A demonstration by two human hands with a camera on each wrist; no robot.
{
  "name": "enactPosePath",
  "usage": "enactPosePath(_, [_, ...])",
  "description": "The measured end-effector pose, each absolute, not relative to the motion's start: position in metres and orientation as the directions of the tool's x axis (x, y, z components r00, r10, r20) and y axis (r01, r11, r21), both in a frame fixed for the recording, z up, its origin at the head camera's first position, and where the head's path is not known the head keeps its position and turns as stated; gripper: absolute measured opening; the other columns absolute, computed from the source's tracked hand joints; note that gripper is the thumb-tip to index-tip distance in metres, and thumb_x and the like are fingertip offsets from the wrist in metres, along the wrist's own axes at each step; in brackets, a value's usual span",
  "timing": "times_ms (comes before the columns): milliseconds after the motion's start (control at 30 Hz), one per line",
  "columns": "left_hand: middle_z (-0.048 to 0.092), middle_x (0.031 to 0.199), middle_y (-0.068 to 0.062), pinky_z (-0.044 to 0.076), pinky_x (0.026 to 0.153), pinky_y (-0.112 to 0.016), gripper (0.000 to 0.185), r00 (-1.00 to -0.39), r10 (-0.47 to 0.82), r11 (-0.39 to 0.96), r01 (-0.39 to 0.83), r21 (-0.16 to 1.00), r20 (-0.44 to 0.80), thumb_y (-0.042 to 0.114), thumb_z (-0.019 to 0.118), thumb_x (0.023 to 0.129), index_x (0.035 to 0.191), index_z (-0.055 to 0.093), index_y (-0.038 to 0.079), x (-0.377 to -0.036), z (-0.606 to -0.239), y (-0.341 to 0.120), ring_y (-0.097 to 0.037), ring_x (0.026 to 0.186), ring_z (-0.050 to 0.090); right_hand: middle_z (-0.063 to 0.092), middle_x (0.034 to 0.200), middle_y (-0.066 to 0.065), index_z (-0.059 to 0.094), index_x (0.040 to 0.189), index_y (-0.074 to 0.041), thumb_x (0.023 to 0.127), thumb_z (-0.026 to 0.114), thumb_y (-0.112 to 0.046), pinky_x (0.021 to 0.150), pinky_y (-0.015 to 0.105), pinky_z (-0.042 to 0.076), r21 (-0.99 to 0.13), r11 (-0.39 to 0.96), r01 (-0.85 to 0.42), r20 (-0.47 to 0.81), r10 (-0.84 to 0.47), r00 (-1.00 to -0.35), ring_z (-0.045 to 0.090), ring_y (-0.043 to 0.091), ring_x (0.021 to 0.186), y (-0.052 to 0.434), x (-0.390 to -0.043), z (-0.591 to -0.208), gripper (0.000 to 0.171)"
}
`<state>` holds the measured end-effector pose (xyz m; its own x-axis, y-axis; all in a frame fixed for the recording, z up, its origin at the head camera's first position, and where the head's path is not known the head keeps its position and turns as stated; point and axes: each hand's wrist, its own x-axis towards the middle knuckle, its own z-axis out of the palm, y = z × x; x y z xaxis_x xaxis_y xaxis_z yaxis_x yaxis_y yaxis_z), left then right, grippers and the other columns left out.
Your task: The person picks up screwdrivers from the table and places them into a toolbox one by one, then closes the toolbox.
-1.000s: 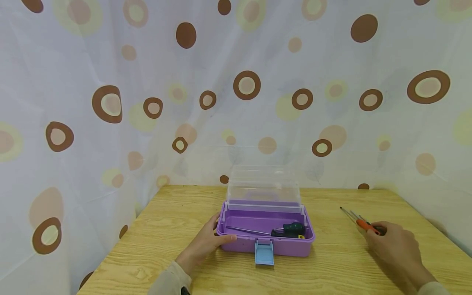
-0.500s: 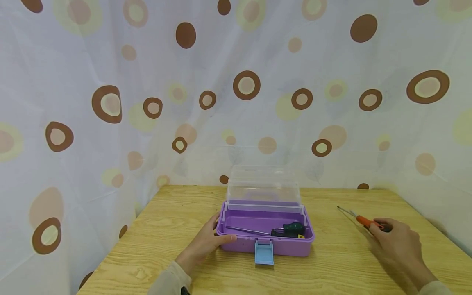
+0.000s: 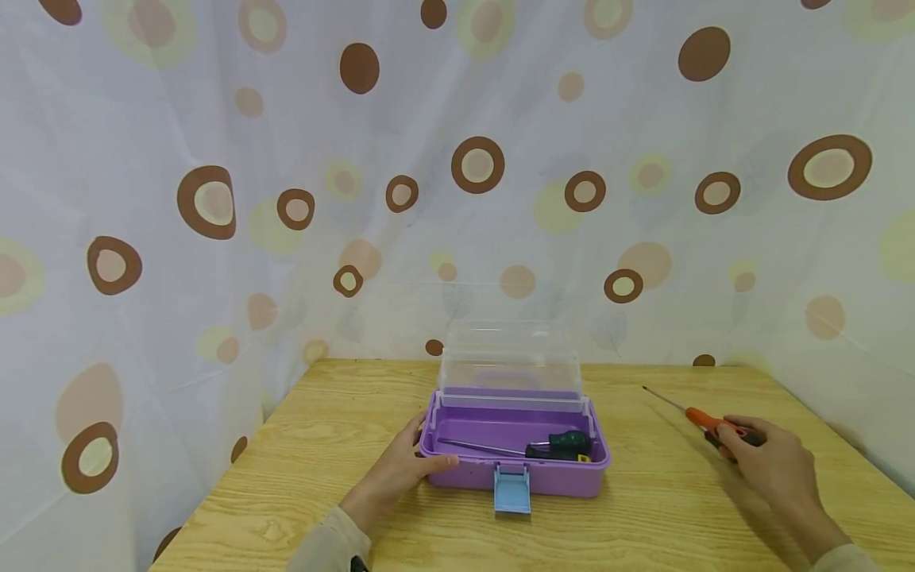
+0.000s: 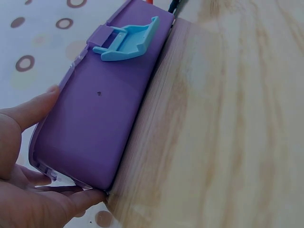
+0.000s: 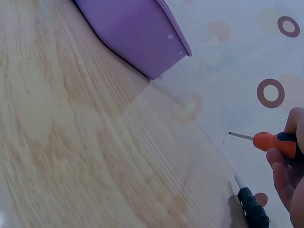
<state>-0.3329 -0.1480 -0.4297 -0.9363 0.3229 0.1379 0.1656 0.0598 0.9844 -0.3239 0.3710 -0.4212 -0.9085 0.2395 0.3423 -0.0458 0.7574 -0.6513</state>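
The purple box is standing on the wooden table in front of me, and my left hand is grasping its left end, with the thumb resting on the front rim. The clear lid is standing open at the back, and the blue latch is hanging down at the front. Inside the box, the black screwdriver is lying near the front wall, its long metal shaft reaching to the left, and a small yellow part is showing at the right of its handle. The green screwdriver is lying just behind this handle, in the right part of the box. My right hand is pinching the orange screwdriver by its handle, well apart from the box on its right side, and the metal tip is pointing forward and to the left. In the right wrist view, a dark handle is also showing just below these fingers; I cannot tell if it is resting on the table.
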Motion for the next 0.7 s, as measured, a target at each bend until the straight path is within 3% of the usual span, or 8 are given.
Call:
enactPosePath(167, [0.032,0.157,-0.034,0.043,0.109,-0.050,0.103,-0.936,0.322,0.062,0.168,0.984,0.140,0.016,0.082,0.090,0.164,0.012,-0.001,-0.3328,-0.4293,-0.1478,-0.048,0.139,0.042,0.077,0.087,0.008,0.056,0.139,0.011,0.106,0.056,-0.041,0.058,0.028,0.058,-0.790,0.610,-0.066,0.290,0.277,-0.916,0.071,0.011,0.070,0.3679,-0.3223,-0.4205,0.062])
enactPosePath(433, [0.032,0.157,-0.034,0.043,0.109,-0.050,0.102,-0.936,0.325,0.061,0.166,0.984,0.137,0.016,0.081,0.091,0.164,0.012,0.000,-0.3317,-0.4287,-0.1478,-0.048,0.139,0.042,0.074,0.085,-0.011,0.058,0.140,0.008,0.106,0.059,-0.040,0.060,0.028,0.059,-0.862,0.490,-0.128,0.292,0.275,-0.916,0.071,0.004,0.074,0.3672,-0.3194,-0.4195,0.059])
enactPosePath(600, [0.032,0.157,-0.034,0.043,0.109,-0.050,0.102,-0.937,0.323,0.070,0.166,0.984,0.135,0.017,0.081,0.091,0.164,0.012,0.000,-0.3312,-0.4281,-0.1480,-0.048,0.139,0.042,0.069,0.089,-0.023,0.074,0.118,-0.032,0.104,0.064,-0.036,0.061,0.028,0.059,-0.915,0.350,-0.199,0.293,0.238,-0.926,0.072,0.005,0.077,0.3667,-0.3190,-0.4188,0.018])
enactPosePath(667, [0.032,0.157,-0.034,0.043,0.109,-0.050,0.102,-0.936,0.324,0.070,0.165,0.984,0.134,0.017,0.081,0.091,0.164,0.012,0.000,-0.3311,-0.4281,-0.1482,-0.048,0.139,0.042,0.070,0.090,-0.021,0.072,0.110,-0.043,0.103,0.065,-0.033,0.060,0.027,0.059,-0.930,0.287,-0.228,0.294,0.213,-0.932,0.073,0.006,0.077,0.3661,-0.3191,-0.4176,0.013])
enactPosePath(700, [0.032,0.157,-0.034,0.044,0.109,-0.050,0.102,-0.936,0.325,0.069,0.165,0.984,0.134,0.017,0.081,0.091,0.164,0.012,0.000,-0.3311,-0.4281,-0.1484,-0.048,0.139,0.043,0.071,0.091,-0.019,0.073,0.110,-0.042,0.103,0.066,-0.031,0.060,0.027,0.059,-0.937,0.252,-0.243,0.296,0.199,-0.934,0.074,0.007,0.077,0.3657,-0.3193,-0.4169,0.015])
